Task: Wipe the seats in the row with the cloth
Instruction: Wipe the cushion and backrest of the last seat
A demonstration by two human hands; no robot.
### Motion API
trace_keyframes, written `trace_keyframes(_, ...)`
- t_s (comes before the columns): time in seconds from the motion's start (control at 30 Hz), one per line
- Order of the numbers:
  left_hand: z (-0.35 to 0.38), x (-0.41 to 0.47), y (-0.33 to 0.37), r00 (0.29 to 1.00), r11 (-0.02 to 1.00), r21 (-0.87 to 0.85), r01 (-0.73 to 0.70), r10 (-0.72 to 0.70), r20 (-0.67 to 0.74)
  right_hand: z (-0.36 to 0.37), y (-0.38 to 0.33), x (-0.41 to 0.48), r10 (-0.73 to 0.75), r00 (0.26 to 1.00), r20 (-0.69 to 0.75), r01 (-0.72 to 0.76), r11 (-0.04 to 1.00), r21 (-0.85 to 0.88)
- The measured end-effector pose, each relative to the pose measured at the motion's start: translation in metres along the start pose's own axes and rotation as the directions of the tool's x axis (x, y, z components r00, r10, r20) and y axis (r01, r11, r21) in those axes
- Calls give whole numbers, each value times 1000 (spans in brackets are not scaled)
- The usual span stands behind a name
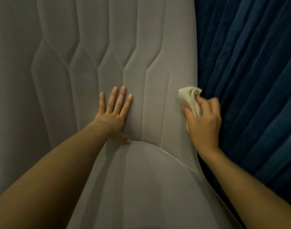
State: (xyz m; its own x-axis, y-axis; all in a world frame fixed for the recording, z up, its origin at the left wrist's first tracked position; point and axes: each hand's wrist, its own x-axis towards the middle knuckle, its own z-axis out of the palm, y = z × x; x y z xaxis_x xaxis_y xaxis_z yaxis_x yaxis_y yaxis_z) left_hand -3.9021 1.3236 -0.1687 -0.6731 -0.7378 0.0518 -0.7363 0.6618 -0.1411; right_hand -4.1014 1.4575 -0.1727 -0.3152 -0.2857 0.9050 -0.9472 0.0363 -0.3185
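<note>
Head view: cloth [189, 100] at the right edge of the seat [92, 55], main risk is running off it.
Right hand [202, 123] has its fingers curled round the bunched cloth and presses it on the seat back's right edge, just beside the curtain [248, 80]. Left hand [114, 111] lies flat mid-back with its fingers straight, holding nothing, thumb near the seam above the cushion. Likely failures: a stroke carries past the edge, so the cloth wipes curtain instead of seat or snags in its folds. The cloth is wadded, so the contact patch is small and the stitched grooves probably get skipped. The patch under the left palm goes unwiped unless that hand moves. No other seats of the row in view, so can't tell how much is left.
</note>
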Motion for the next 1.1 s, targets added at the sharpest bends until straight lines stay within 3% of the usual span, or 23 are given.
trace_keyframes(0.17,-2,-2,4,999,1000,-24,-4,3,-33,-9,9,-38,-110,988,106,117,992,-56)
trace_keyframes(0.27,-8,-2,4,979,997,6,-77,76,-188,-18,-2,-21,-113,986,120,113,994,6)
trace_keyframes(0.37,-37,9,3,918,986,83,-145,166,-359,-17,-17,25,-90,995,33,88,995,46)
trace_keyframes(0.5,-94,35,8,856,996,43,-80,91,-508,2,-27,92,37,998,-52,-32,995,96)
trace_keyframes(0.6,-132,52,8,801,998,-3,-57,44,-598,17,-14,85,40,994,-103,-35,998,57)
trace_keyframes(0.83,-149,82,-1,855,999,38,-13,31,-518,6,10,55,-167,982,-86,168,986,2)
trace_keyframes(1.1,-150,83,-2,865,999,34,-7,23,-502,33,-43,183,-247,962,-119,245,969,-28)
